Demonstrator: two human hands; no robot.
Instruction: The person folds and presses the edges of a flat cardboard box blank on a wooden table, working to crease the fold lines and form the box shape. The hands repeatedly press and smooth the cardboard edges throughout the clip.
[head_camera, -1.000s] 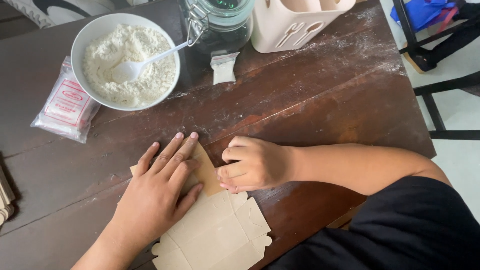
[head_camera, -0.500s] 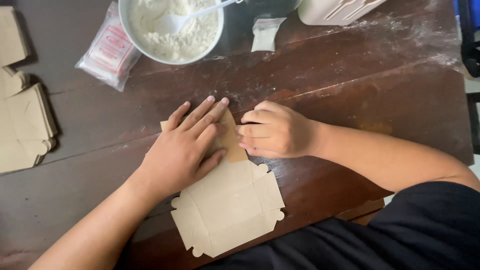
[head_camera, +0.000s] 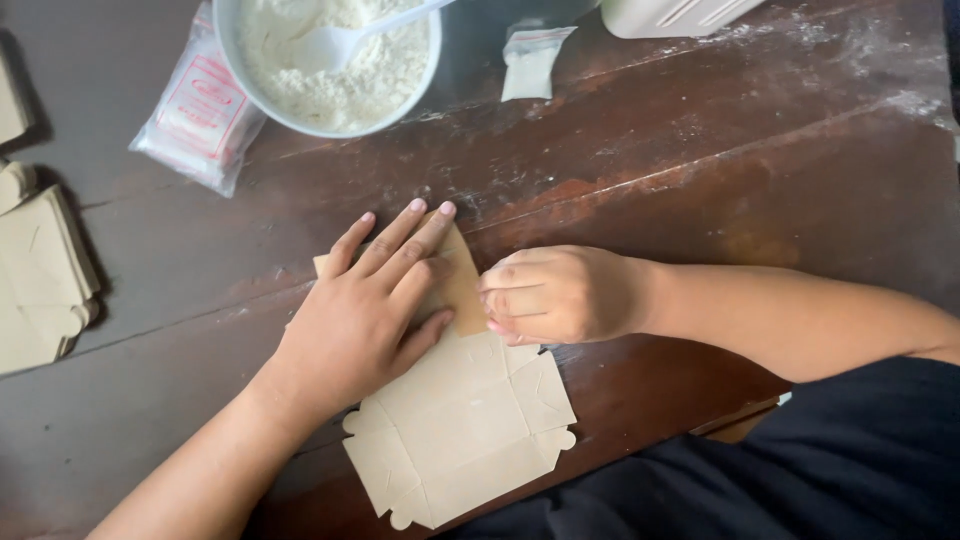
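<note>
Cardboard box blank (head_camera: 455, 420), flat, tan, scallop-tabbed, on dark wooden counter (head_camera: 700, 170); my left hand (head_camera: 365, 315) pressed flat on it, right hand (head_camera: 560, 295) fisted on fold. Flour bowl (head_camera: 425, 75) at 12 o'clock.

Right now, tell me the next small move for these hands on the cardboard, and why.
Probably run the right hand along the fold to sharpen the crease. The left hand lies flat on the folded flap, pinning the brown cardboard sheet to the table, and the right fist already presses at the flap's edge.
</note>
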